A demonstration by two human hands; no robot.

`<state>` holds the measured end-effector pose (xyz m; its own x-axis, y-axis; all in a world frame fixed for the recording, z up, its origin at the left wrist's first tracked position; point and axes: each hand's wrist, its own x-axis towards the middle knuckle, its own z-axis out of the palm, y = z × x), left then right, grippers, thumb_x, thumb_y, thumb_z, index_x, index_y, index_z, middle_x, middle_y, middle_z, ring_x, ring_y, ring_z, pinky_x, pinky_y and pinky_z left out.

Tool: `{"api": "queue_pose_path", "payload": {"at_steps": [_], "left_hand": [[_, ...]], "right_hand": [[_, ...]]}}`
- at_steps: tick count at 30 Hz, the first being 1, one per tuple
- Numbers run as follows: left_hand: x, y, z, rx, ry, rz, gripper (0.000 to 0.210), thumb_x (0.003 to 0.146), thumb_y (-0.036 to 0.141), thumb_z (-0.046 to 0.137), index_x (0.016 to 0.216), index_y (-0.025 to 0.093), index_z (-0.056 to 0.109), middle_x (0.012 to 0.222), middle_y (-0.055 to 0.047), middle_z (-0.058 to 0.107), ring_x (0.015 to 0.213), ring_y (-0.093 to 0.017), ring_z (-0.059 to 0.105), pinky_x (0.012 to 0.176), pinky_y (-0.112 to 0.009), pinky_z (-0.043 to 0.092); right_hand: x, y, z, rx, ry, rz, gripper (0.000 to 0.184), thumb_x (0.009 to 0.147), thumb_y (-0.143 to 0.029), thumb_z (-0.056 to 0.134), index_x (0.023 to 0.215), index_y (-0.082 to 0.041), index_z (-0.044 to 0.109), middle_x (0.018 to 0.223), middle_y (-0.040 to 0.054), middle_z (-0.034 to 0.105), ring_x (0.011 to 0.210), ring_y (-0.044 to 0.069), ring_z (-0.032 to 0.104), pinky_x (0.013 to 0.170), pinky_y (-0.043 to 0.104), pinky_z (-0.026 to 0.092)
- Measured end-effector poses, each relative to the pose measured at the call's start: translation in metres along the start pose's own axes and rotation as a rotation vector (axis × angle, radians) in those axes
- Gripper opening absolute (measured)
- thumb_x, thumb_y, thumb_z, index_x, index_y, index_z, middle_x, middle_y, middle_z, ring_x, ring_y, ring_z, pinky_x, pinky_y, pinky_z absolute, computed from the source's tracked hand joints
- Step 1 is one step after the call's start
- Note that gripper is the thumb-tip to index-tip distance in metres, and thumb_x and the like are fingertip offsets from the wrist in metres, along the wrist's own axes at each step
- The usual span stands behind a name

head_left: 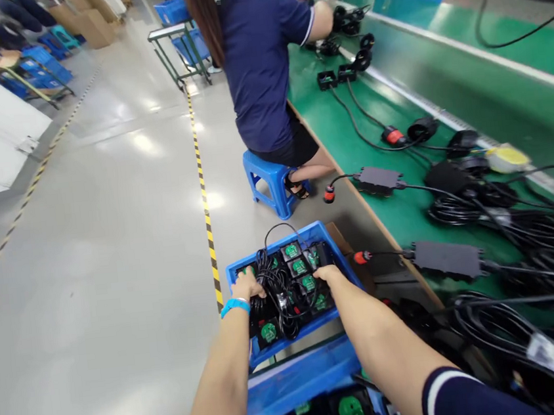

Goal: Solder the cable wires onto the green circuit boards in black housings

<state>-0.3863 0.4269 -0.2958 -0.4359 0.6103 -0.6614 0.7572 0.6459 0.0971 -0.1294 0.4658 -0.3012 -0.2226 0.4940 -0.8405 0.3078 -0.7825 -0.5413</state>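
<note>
Remotely, I see the blue bin [314, 326]. By its left edge the left hand [248, 286], half-curled, touches the coiled black cable [275, 279] just to its right. By the right edge, the right hand [328, 273] hides its fingers beside green-faced sockets [308, 283]; I cannot tell whether either grips. Beyond stands a blue stool [263, 164].

The crate [319, 324] is blue, the sockets [269, 332] inside black and green, the coiled cable [273, 279] black. The bench [319, 114] is green, the boxes [447, 260] dark grey, the dangling plugs [361, 257] orange-red and black. The floor tape [203, 195] is striped yellow and black.
</note>
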Motion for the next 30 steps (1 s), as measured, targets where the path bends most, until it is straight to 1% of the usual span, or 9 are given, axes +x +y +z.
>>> {"api": "queue_pose_path", "payload": {"at_steps": [4,8,14,15,17,19,23,26,30], "left_hand": [[-0.053,-0.001,-0.021,0.103,-0.001,0.065,0.048,0.083,0.029,0.063,0.126,0.014,0.047,0.126,-0.013,0.052,0.111,-0.026,0.054,0.093,-0.047,0.045],[-0.085,0.009,-0.044,0.169,0.055,0.175,0.056,0.065,0.029,0.07,0.112,0.004,0.054,0.114,-0.027,0.057,0.107,-0.041,0.056,0.086,-0.051,0.047],[-0.157,0.079,-0.07,0.1,0.268,0.47,0.053,0.066,0.04,0.054,0.103,0.003,0.058,0.107,-0.028,0.059,0.114,-0.044,0.051,0.092,-0.054,0.043],[-0.178,0.097,-0.07,0.073,0.321,0.542,0.057,0.068,0.042,0.05,0.107,0.002,0.056,0.112,-0.028,0.057,0.117,-0.044,0.048,0.094,-0.056,0.04],[-0.225,0.138,-0.064,0.011,0.394,0.737,0.059,0.074,0.046,0.044,0.116,0.005,0.053,0.12,-0.024,0.054,0.123,-0.038,0.044,0.102,-0.052,0.036],[-0.279,0.183,-0.048,-0.04,0.396,0.972,0.056,0.077,0.049,0.045,0.119,0.012,0.051,0.126,-0.015,0.052,0.125,-0.028,0.043,0.108,-0.041,0.033],[-0.386,0.266,0.008,-0.101,0.291,1.332,0.071,0.074,0.056,0.057,0.13,0.015,0.044,0.13,-0.014,0.049,0.122,-0.027,0.046,0.103,-0.04,0.038],[-0.437,0.313,0.052,-0.007,0.265,1.252,0.098,0.064,0.056,0.07,0.139,0.007,0.031,0.134,-0.023,0.044,0.125,-0.037,0.042,0.101,-0.051,0.035],[-0.444,0.353,0.072,0.045,0.285,1.099,0.043,0.081,0.031,0.061,0.118,0.01,0.055,0.111,-0.017,0.062,0.108,-0.028,0.057,0.095,-0.042,0.042]], "right_hand": [[-0.079,-0.047,0.007,-0.2,0.148,-0.102,0.03,0.09,-0.033,0.055,0.115,-0.016,0.055,0.118,0.0088,0.054,0.105,0.02,0.055,0.089,0.039,0.049],[-0.173,-0.073,0.018,-0.308,0.199,-0.346,0.026,0.088,-0.034,0.058,0.104,-0.014,0.061,0.108,0.0072,0.061,0.1,0.019,0.058,0.09,0.04,0.047],[-0.336,0.009,0.0,-0.423,-0.02,-0.835,0.026,0.071,-0.034,0.07,0.093,-0.02,0.069,0.083,-0.002,0.069,0.08,0.012,0.064,0.074,0.018,0.047],[-0.362,0.03,-0.015,-0.508,0.005,-1.02,0.024,0.076,-0.036,0.065,0.092,-0.019,0.069,0.082,-0.0008,0.069,0.078,0.012,0.064,0.073,0.017,0.047],[-0.408,0.07,-0.058,-0.586,0.288,-1.195,0.018,0.083,-0.031,0.056,0.085,-0.019,0.069,0.077,-0.0015,0.069,0.071,0.008,0.063,0.069,0.014,0.047],[-0.444,0.106,-0.113,-0.607,0.696,-1.055,0.02,0.086,-0.031,0.051,0.084,-0.021,0.068,0.077,-0.0015,0.069,0.069,0.008,0.062,0.068,0.015,0.047],[-0.477,0.175,-0.232,-0.542,1.175,-0.724,0.029,0.091,-0.03,0.04,0.087,-0.016,0.065,0.083,0.0075,0.067,0.074,0.016,0.061,0.07,0.029,0.049],[-0.469,0.218,-0.297,-0.597,1.271,-0.568,0.027,0.09,-0.027,0.041,0.093,-0.013,0.065,0.089,0.0107,0.065,0.086,0.02,0.059,0.079,0.037,0.047],[-0.434,0.24,-0.343,-0.795,1.092,-0.579,0.037,0.08,-0.03,0.064,0.114,-0.019,0.06,0.125,0.0091,0.053,0.118,0.027,0.045,0.097,0.048,0.038]]}}
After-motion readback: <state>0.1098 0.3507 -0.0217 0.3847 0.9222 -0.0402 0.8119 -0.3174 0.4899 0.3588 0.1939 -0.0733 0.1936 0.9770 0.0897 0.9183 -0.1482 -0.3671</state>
